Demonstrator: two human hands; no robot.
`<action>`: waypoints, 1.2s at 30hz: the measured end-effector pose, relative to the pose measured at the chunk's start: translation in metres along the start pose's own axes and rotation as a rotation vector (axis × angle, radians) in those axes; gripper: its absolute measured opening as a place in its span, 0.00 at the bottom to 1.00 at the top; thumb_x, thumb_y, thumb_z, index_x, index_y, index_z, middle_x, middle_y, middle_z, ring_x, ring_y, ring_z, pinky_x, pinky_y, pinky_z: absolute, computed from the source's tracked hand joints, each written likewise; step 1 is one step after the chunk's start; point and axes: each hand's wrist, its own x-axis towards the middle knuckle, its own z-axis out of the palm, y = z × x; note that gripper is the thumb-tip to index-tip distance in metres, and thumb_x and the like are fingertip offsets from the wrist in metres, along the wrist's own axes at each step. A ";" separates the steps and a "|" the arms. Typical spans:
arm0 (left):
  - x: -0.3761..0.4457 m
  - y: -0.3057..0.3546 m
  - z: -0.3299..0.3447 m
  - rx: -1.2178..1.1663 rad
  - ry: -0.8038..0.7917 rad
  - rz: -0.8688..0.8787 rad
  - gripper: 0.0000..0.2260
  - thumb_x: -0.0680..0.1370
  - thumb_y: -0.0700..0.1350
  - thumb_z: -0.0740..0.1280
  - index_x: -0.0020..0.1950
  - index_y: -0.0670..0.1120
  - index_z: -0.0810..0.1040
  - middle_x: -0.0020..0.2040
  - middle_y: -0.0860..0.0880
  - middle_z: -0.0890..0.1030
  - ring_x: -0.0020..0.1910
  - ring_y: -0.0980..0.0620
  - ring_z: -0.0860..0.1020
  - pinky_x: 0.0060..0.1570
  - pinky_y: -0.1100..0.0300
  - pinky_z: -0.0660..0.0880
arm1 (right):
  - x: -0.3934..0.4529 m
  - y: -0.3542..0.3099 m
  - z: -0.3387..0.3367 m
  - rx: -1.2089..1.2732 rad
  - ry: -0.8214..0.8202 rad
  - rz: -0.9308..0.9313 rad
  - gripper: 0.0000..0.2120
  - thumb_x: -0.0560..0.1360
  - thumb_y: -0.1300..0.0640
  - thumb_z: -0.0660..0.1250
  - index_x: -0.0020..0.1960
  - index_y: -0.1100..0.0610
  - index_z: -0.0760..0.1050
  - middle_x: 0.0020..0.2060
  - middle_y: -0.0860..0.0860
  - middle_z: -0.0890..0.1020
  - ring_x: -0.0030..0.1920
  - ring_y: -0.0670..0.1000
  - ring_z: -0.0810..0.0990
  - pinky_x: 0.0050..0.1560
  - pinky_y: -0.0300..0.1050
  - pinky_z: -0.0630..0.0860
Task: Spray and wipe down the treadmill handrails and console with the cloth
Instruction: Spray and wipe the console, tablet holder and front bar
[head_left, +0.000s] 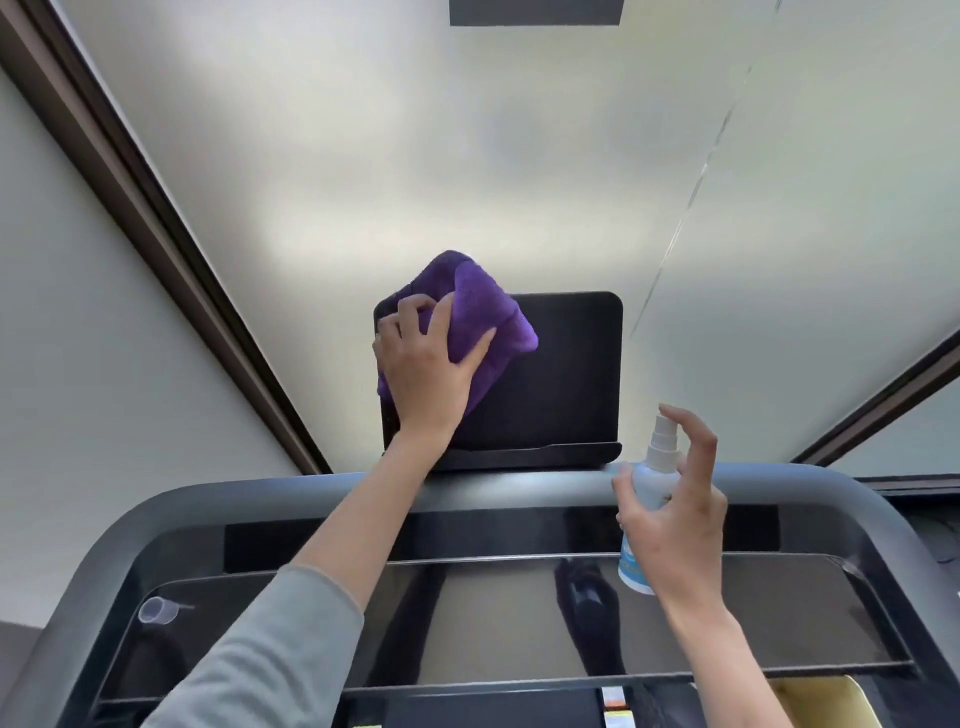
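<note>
While the left hand (423, 364) presses a bunched purple cloth (475, 312) against the upper left part of the black console screen (566, 374), its fingers are curled over the cloth and its thumb lies across the fabric, so the cloth is gripped. This contact sits at the centre of the frame. A grey sleeve (260, 654) covers the forearm from the lower left, ending short of the wrist.

Right of centre, the right hand (675, 525) holds a small white spray bottle (647, 499) with a blue label, upright, fingers wrapped round its body. The index finger is raised and arched above the clear nozzle cap, not visibly touching it. Bottle and hand hover in front of the lower right corner of the screen, apart from it.

Below the screen runs the grey front handrail (519, 491), curving down at both sides of the frame. Beneath it lies the glossy dark console panel (493, 613), which reflects both arms. A small clear cup-like item (158, 610) sits at the panel's left end. Frosted window panes (363, 156) with dark frames fill the upper frame.
</note>
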 end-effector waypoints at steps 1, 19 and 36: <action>0.008 0.007 0.007 0.000 -0.037 0.013 0.20 0.74 0.59 0.69 0.60 0.47 0.79 0.59 0.45 0.76 0.52 0.41 0.72 0.55 0.47 0.69 | 0.000 0.002 -0.001 -0.003 0.008 0.001 0.29 0.74 0.68 0.71 0.66 0.45 0.64 0.27 0.49 0.73 0.24 0.53 0.75 0.31 0.39 0.75; -0.008 0.030 0.016 -0.088 0.004 0.069 0.20 0.72 0.58 0.72 0.56 0.46 0.80 0.52 0.47 0.77 0.48 0.45 0.73 0.49 0.52 0.70 | -0.009 0.019 -0.028 0.015 0.021 0.066 0.30 0.74 0.69 0.70 0.66 0.45 0.64 0.28 0.47 0.74 0.27 0.51 0.76 0.32 0.31 0.73; -0.050 0.059 0.036 -0.103 -0.022 0.222 0.18 0.72 0.60 0.70 0.48 0.45 0.82 0.44 0.48 0.79 0.40 0.45 0.74 0.41 0.51 0.73 | -0.009 0.035 -0.056 -0.019 0.058 0.112 0.30 0.73 0.67 0.72 0.66 0.44 0.65 0.32 0.50 0.76 0.30 0.52 0.76 0.33 0.42 0.75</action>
